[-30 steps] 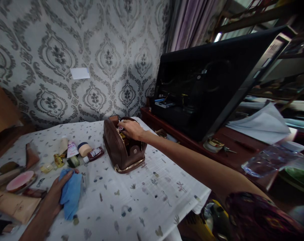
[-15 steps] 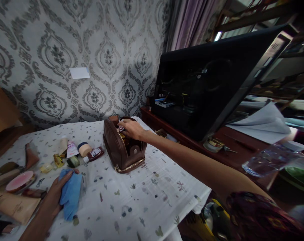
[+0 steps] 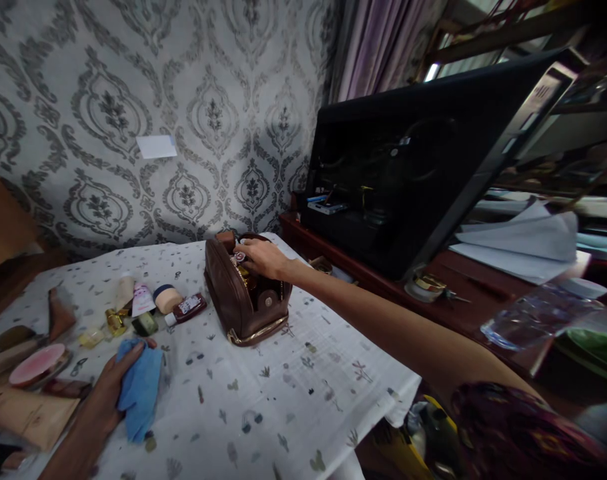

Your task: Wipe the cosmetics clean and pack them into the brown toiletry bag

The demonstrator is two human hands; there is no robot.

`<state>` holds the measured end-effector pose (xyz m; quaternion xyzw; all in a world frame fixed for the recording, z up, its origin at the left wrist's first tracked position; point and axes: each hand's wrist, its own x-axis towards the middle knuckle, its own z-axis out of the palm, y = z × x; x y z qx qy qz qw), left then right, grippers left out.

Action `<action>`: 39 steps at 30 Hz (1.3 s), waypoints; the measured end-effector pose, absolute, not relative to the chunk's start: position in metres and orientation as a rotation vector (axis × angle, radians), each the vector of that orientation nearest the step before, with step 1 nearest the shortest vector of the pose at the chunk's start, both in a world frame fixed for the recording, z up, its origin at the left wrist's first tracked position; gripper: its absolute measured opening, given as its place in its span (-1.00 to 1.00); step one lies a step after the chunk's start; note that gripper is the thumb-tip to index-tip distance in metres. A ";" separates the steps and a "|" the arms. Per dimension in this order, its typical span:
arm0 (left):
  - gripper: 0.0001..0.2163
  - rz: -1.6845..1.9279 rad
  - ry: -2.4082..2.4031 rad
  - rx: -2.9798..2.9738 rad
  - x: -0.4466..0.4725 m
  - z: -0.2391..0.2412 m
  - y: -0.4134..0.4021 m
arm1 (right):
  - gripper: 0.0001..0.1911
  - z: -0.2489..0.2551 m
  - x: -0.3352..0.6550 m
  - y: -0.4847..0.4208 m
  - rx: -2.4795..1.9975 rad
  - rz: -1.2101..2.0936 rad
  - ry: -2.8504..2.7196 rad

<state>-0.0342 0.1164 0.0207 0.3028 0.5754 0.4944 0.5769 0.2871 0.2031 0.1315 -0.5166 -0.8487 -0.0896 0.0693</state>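
Observation:
My left hand (image 3: 114,377) is closed on a crumpled blue cloth (image 3: 141,393) at the table's left side. Toward the middle stands a brown cosmetic bag (image 3: 228,293), unzipped and gaping at the top. My right hand (image 3: 266,259) reaches into its opening with the fingers curled down. By the fingertips shows a small round cap (image 3: 240,257); what the fingers grip is partly hidden by the bag. Left of the bag lie a dark red bottle (image 3: 189,308), a round beige jar (image 3: 167,299), a pink and white tube (image 3: 142,300) and a gold item (image 3: 116,322).
A pink round compact (image 3: 37,364) and a large beige tube (image 3: 31,413) lie at the left edge among several cosmetics. The patterned white tablecloth (image 3: 263,427) covers the table. To the right, a black monitor (image 3: 383,180) and a clear plastic bottle (image 3: 538,317) occupy a reddish desk.
The view has shifted slightly. Both hands keep nearly the same place, the left with the blue cloth and the right inside the bag.

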 end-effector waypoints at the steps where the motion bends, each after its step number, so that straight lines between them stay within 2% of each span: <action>1: -0.53 1.159 1.347 0.712 -0.034 0.021 0.117 | -0.76 0.132 0.287 0.204 -1.559 -0.277 -2.555; 5: -0.50 1.126 1.337 0.720 -0.035 0.020 0.117 | -0.76 0.136 0.290 0.210 -1.602 -0.273 -2.524; 9: -0.53 1.145 1.341 0.727 -0.033 0.023 0.116 | -0.75 0.141 0.296 0.218 -1.693 -0.200 -2.494; 14: -0.57 1.133 1.347 0.729 -0.031 0.026 0.114 | -0.75 0.143 0.294 0.222 -1.801 -0.259 -2.479; 22: -0.54 1.119 1.326 0.747 -0.036 0.017 0.116 | -0.83 0.143 0.289 0.221 -1.781 -0.287 -2.486; 32: -0.60 1.116 1.327 0.689 -0.032 0.021 0.114 | -0.73 0.135 0.296 0.225 -1.680 -0.271 -2.458; 39: -0.58 1.105 1.312 0.683 -0.037 0.012 0.116 | -0.63 0.156 0.313 0.227 -1.632 -0.219 -2.295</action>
